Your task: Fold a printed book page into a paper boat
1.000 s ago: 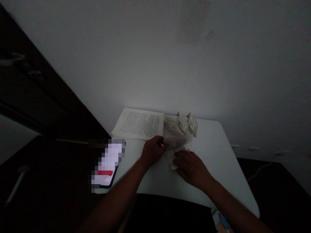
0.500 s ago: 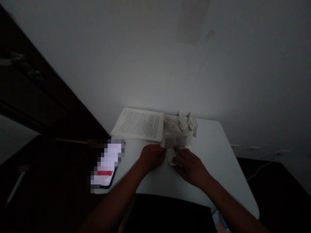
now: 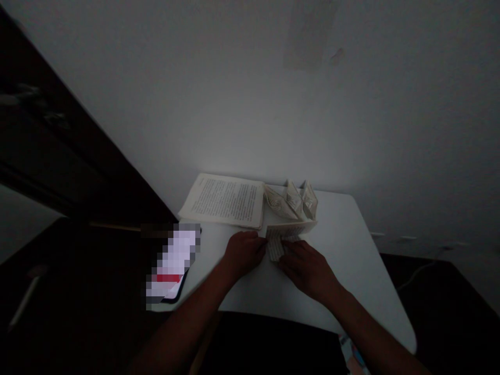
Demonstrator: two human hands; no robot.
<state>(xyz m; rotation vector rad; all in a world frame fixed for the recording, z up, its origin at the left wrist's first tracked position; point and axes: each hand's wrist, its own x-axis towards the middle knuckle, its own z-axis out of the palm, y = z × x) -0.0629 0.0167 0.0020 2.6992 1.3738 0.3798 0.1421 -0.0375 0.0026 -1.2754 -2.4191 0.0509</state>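
A printed paper sheet (image 3: 276, 249), partly folded, lies on the white table between my hands. Its far flap stands raised along the back. My left hand (image 3: 246, 251) is closed at the sheet's left edge, fingertips pinching it. On the right side my right hand (image 3: 307, 265) has its fingers curled and pressed onto the same paper, covering part of it. Just behind the raised flap sit three folded paper boats (image 3: 294, 198) made from printed pages, side by side.
A stack of printed pages (image 3: 226, 200) lies at the table's back left. A phone (image 3: 174, 265) with a blurred screen rests at the left edge. The white table (image 3: 351, 245) stands against a wall (image 3: 234, 104); a dark door (image 3: 58, 120) is at left.
The sheet's far flap has tilted more upright and now shows a narrower face, its right end reaching further right. My hands have barely shifted.
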